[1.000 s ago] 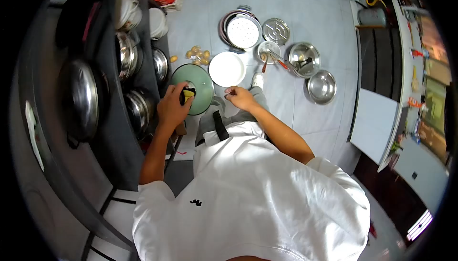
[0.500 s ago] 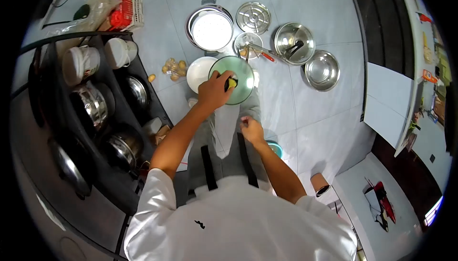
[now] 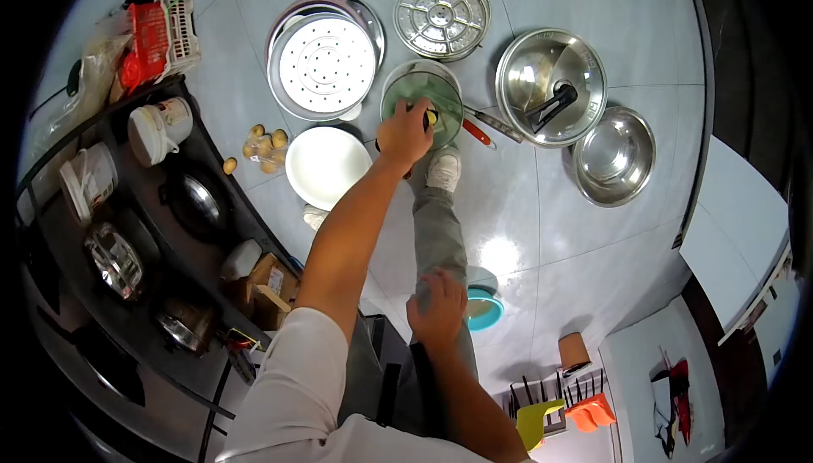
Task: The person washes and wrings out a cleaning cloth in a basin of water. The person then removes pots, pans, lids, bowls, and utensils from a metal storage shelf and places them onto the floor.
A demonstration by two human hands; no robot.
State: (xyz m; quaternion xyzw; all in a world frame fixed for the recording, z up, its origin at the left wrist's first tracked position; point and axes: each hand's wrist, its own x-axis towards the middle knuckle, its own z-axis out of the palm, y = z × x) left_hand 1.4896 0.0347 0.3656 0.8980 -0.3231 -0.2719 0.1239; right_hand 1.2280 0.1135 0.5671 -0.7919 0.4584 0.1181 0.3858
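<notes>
In the head view, my left hand (image 3: 405, 135) is closed round the dark knob, with some yellow on it, of a greenish glass lid (image 3: 434, 86). The lid is held over the floor just below a round steamer rack (image 3: 441, 14); a round item beneath it is partly hidden, so I cannot tell whether they touch. A long grey handle (image 3: 494, 124) and a red handle (image 3: 477, 131) stick out to the right of the lid. My right hand (image 3: 437, 306) rests on my bent leg, fingers loosely apart, holding nothing. A white bowl (image 3: 329, 167) sits left of my left hand.
A pot with a perforated steamer tray (image 3: 326, 65) stands upper left. Right are a lidded pan (image 3: 550, 82) and a steel bowl (image 3: 615, 158). Bagged potatoes (image 3: 267, 150) lie near the dark shelf (image 3: 229, 201). A turquoise basin (image 3: 484, 311) is beside my leg.
My left hand has carried the glass lid forward, away from my body. My right hand has come down onto my leg. The view has moved closer to the cookware.
</notes>
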